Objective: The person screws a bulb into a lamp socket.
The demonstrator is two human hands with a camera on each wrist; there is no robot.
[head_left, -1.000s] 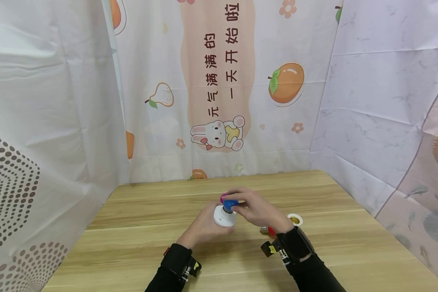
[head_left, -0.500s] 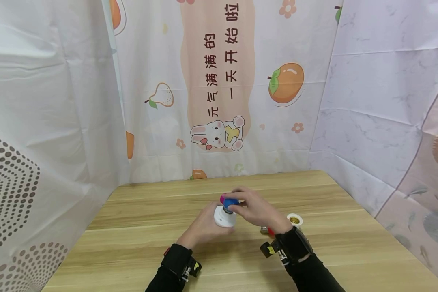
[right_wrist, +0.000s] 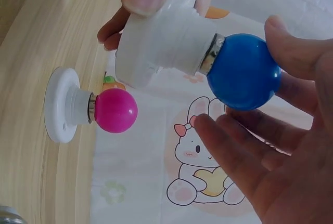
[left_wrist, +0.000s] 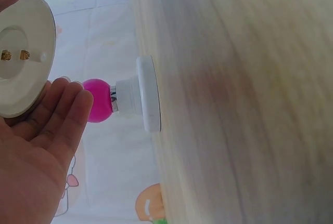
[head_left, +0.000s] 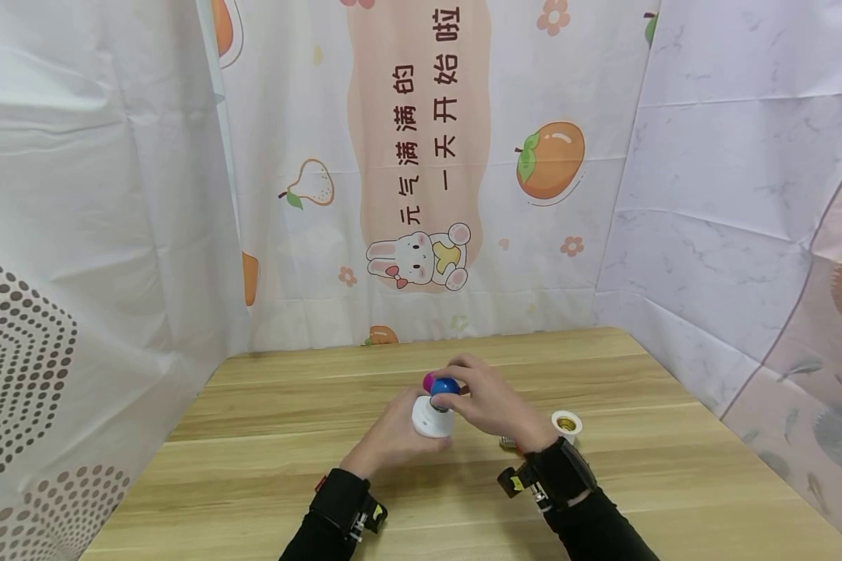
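Note:
Held up over the wooden table is a white lamp holder (head_left: 431, 418), gripped at its round base by my left hand (head_left: 391, 438). A blue light bulb (right_wrist: 243, 71) sits in its socket, with a strip of metal collar showing between them. My right hand (head_left: 489, 400) holds the blue bulb, thumb on one side and fingers spread round the other. In the left wrist view the underside of the held lamp holder (left_wrist: 23, 73) faces the camera, showing two brass terminals. Behind the hands, a pink bulb (right_wrist: 116, 110) stands in a second white lamp holder (right_wrist: 62, 104) on the table.
To the right on the wooden table (head_left: 267, 436), a third white lamp holder (head_left: 567, 423) shows its brass socket. A loose bulb's metal screw base (head_left: 507, 442) lies beside it, mostly hidden by my right wrist. Printed cloth (head_left: 295, 265) hangs behind the table.
My right fingers have shifted round the blue bulb, and more of its top shows. The right wrist has moved slightly left, covering more of the red bulb. My left hand stays almost still.

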